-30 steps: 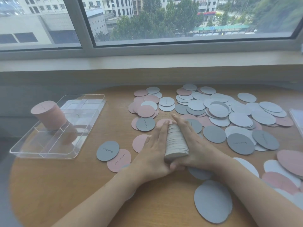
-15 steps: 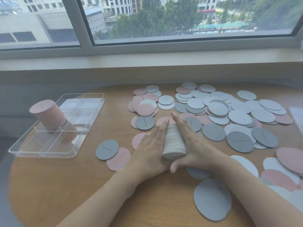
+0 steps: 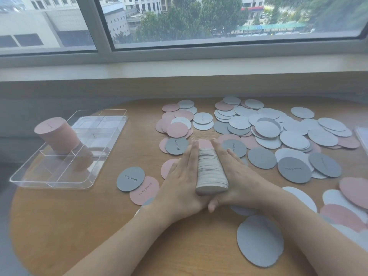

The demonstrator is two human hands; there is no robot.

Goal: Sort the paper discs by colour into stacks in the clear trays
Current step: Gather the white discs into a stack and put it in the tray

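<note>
**Squaring a stack of discs between two flat hands**

A stack of pale grey discs (image 3: 211,172) lies on its side on the desk (image 3: 79,226), its axis running near to far. The left hand (image 3: 179,184) and right hand (image 3: 239,182) press against its two flanks, probably to true the edges so the stack travels as one block. Neither grip closes: the fingers lie straight and point away from the person, the palms face each other, and the stack is pinned between them, not wrapped. Both forearms converge from the near edge; the right thumb (image 3: 214,205) tucks under the stack's near end.

At far left the clear tray (image 3: 65,183) holds a finished pink stack (image 3: 57,134), which leans in one compartment. Loose discs (image 3: 278,134) in pink, pale and dark grey cover the desk's far and right parts, many overlapping. Much sorting appears to remain. The grey stack's likely destination is a free tray compartment.
</note>
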